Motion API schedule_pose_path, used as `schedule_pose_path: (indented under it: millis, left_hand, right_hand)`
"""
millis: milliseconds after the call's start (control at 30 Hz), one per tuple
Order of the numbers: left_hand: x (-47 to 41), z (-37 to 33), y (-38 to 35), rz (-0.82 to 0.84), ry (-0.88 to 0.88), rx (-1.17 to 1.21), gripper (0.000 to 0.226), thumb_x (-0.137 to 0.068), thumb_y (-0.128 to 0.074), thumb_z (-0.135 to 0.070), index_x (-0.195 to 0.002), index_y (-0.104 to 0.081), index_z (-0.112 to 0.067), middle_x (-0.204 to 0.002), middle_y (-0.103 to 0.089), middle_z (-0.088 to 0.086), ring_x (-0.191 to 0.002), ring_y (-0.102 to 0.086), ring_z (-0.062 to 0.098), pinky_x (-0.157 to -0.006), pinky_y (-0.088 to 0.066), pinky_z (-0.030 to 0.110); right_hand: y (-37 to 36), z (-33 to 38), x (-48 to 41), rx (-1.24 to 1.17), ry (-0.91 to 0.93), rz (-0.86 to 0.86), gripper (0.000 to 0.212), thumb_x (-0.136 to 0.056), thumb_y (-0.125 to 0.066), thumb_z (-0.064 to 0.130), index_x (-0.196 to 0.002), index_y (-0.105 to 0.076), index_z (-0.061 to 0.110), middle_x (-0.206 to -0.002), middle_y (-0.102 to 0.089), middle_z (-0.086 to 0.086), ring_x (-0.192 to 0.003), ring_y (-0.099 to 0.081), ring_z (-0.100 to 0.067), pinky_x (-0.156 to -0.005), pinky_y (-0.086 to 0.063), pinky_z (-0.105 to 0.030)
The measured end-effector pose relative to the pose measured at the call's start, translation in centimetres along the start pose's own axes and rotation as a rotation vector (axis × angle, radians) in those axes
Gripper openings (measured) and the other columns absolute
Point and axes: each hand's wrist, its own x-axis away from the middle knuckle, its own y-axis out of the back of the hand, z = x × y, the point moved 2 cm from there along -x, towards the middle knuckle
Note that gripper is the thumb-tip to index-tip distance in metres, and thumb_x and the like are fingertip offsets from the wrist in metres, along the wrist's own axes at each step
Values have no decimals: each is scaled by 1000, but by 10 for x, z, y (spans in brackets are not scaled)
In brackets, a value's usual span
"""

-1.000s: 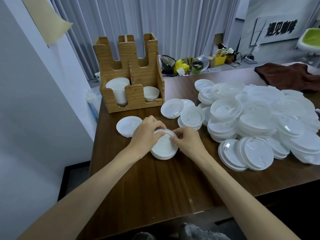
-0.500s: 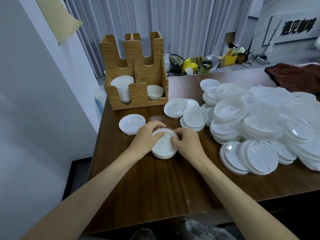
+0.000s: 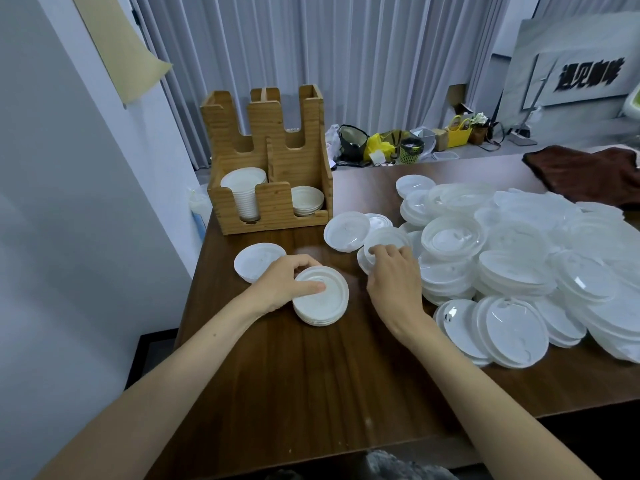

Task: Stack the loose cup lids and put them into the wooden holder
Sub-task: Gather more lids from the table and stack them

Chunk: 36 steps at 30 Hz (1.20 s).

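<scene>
Left hand (image 3: pixel 285 284) grips the small lid stack (image 3: pixel 327 304) on the surface (image 3: pixel 311 393), thumb on top; right hand (image 3: pixel 394 284) curls its fingers (image 3: pixel 381 252) round a loose lid (image 3: pixel 386 239) just right.

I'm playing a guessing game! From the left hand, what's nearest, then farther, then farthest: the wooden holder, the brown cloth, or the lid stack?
1. Lid stack: right under the left hand, which grips it.
2. Wooden holder: behind the hand, toward the back left.
3. Brown cloth: far off at the back right.
</scene>
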Motion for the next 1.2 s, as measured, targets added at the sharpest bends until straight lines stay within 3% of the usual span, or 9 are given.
schedule_pose_path:
  millis: [200, 333, 433, 533, 633, 867, 1000, 1100, 1200]
  left_hand:
    - [-5, -10, 13, 31, 25, -80, 35, -84, -68, -32, -116, -59, -24, -108, -60, -11, -99, -55, 5, -75, -45, 14]
    - [-12, -27, 18, -144, -77, -103, 30, -86, -64, -33, -115, -61, -25, -107, -61, -10, -99, -55, 2, -75, -41, 12]
    - [-17, -34, 16, -152, -94, -111, 26, -89, -62, -31, -113, -65, -22, -106, -64, -9, -96, -57, 1, -74, -42, 12]
    - [-20, -36, 13, -177, -113, -145, 21, -91, -60, -28, -109, -67, -20, -105, -66, -7, -94, -57, 2, -75, -43, 14]
    - [-21, -41, 10, -226, -101, -99, 21, -93, -56, -27, -103, -70, -15, -99, -68, -2, -91, -60, 7, -75, -46, 18]
    - [-17, -54, 0, -112, 5, 343, 22, -95, -53, -21, -89, -67, -6, -78, -67, 5, -75, -66, 16, -74, -56, 28]
    - [-14, -43, 19, -193, -42, 37, 19, -96, -49, -13, -100, -66, -9, -88, -68, 10, -80, -65, 22, -64, -55, 29]
    - [-6, -43, 30, -126, -99, -263, 21, -97, -49, -20, -109, -65, -17, -100, -67, 0, -93, -59, 13, -69, -50, 26]
    - [0, -51, 31, -84, -151, -313, 22, -94, -54, -21, -113, -66, -20, -106, -64, -9, -99, -55, 4, -71, -40, 13]
  right_hand:
    - [11, -9, -8, 130, 4, 118, 24, -80, -44, -9, -67, -36, 10, -85, -51, -9, -99, -47, -28, -69, -23, -29]
    - [9, -12, -17, 202, 21, 132, 21, -85, -45, -9, -89, -61, 5, -98, -60, -10, -101, -49, -25, -70, -30, -27]
    - [7, -14, -19, 240, 36, 163, 21, -87, -46, -8, -97, -62, 2, -102, -59, -10, -103, -49, -25, -70, -32, -27]
    - [14, -9, -20, 225, 119, -14, 12, -72, -64, -11, -74, -61, 0, -80, -59, -11, -83, -56, -27, -58, -30, -29]
    - [21, -1, -17, 105, 179, -209, 35, -46, -79, -14, -52, -50, 4, -56, -50, -8, -56, -49, -24, -45, -25, -25]
    - [18, 39, 2, -230, 458, -422, 10, -73, -76, 1, -76, -67, 4, -71, -57, -5, -65, -50, -19, -59, -31, -18]
    - [25, 36, 1, -379, 390, -495, 18, -86, -62, 13, -101, -69, 7, -103, -47, -4, -91, -45, -15, -72, -41, -21]
    - [37, 32, -9, -641, 144, -289, 35, -88, -64, 17, -122, -60, 15, -113, -44, 1, -96, -45, -7, -79, -39, -9]
    - [36, 29, -19, -812, 47, 19, 23, -88, -66, 18, -110, -68, 16, -85, -62, 8, -76, -58, -5, -70, -45, -11]
